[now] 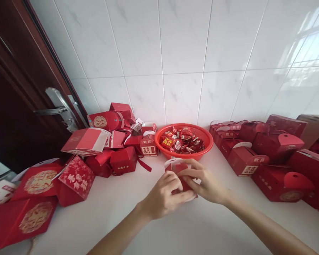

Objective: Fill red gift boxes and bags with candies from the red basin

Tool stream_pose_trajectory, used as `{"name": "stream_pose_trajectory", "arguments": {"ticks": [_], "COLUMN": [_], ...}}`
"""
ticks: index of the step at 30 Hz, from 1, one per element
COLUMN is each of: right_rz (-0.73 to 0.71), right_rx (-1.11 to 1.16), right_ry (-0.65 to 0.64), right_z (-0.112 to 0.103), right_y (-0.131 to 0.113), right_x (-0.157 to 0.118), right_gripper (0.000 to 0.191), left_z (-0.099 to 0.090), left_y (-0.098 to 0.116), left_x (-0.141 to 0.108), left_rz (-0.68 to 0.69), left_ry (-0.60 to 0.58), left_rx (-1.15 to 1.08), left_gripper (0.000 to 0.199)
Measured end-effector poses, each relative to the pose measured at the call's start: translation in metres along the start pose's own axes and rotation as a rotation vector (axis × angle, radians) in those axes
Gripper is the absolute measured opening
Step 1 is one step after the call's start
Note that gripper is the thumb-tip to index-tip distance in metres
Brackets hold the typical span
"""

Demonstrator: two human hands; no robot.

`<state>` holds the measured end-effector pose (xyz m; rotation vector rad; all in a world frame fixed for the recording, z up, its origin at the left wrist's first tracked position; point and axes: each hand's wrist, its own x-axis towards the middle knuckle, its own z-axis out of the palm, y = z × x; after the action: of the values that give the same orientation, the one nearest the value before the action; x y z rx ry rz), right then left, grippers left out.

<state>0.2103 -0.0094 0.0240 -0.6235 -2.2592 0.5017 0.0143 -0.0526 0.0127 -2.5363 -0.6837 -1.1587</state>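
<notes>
On the white tabletop, just in front of the basket, a small red paper candy box (175, 167) stands between both hands. Its white-edged flap shows at the back, and much of the box is hidden by fingers. My left hand (166, 194) is closed around the near left side, fingers curled against it. From the right, my right hand (204, 180) reaches over the top, with its fingers bent and pressed on the box. Behind the box sits a red plastic basket (184, 156) holding many wrapped candies (178, 140).
Red gift boxes (123, 159) are piled at the left, some tipped over, one with a ribbon trailing. More red boxes (247, 159) stand in rows at the right. A white tiled wall (183, 46) rises behind, and a dark door with a metal handle (53, 111) is at the left.
</notes>
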Motion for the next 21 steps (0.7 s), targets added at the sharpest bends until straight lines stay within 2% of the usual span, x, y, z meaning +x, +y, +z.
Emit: {"name": "stream_pose_trajectory", "arguments": {"ticks": [4,6,9,12,14,16,19,21], "right_rz": [-0.02,-0.001,0.074,0.208,0.273,0.298,0.309,0.327], "right_rx": [-0.125,-0.226,-0.32,-0.292,-0.217,-0.105,0.029,0.076], "right_ry": [-0.185,-0.23,-0.224,-0.179,-0.171,-0.19,-0.251,-0.314], "right_z": [0.001,0.004,0.01,0.01,0.005,-0.002,-0.019,-0.032], "right_y": [-0.001,-0.002,-0.004,-0.004,-0.001,0.004,0.013,0.017], "right_x": [0.023,0.031,0.039,0.043,0.045,0.045,0.044,0.044], "right_gripper": [0.023,0.024,0.021,0.012,0.006,0.008,0.017,0.022], "left_z": [0.01,0.01,0.004,-0.002,-0.004,-0.006,-0.01,-0.016], "left_y": [-0.004,-0.006,-0.008,-0.01,-0.012,-0.016,-0.023,-0.028], "left_x": [-0.003,-0.008,-0.014,-0.017,-0.019,-0.021,-0.024,-0.024], "left_rz": [0.005,-0.031,-0.08,-0.157,-0.268,-0.414,-0.638,-0.733], "left_ry": [-0.001,0.005,0.012,0.039,0.066,0.076,0.006,-0.066], "left_rx": [-0.03,-0.069,-0.154,-0.154,-0.112,-0.114,-0.244,-0.33], "left_gripper": [0.016,0.018,0.029,0.037,0.037,0.034,0.03,0.031]}}
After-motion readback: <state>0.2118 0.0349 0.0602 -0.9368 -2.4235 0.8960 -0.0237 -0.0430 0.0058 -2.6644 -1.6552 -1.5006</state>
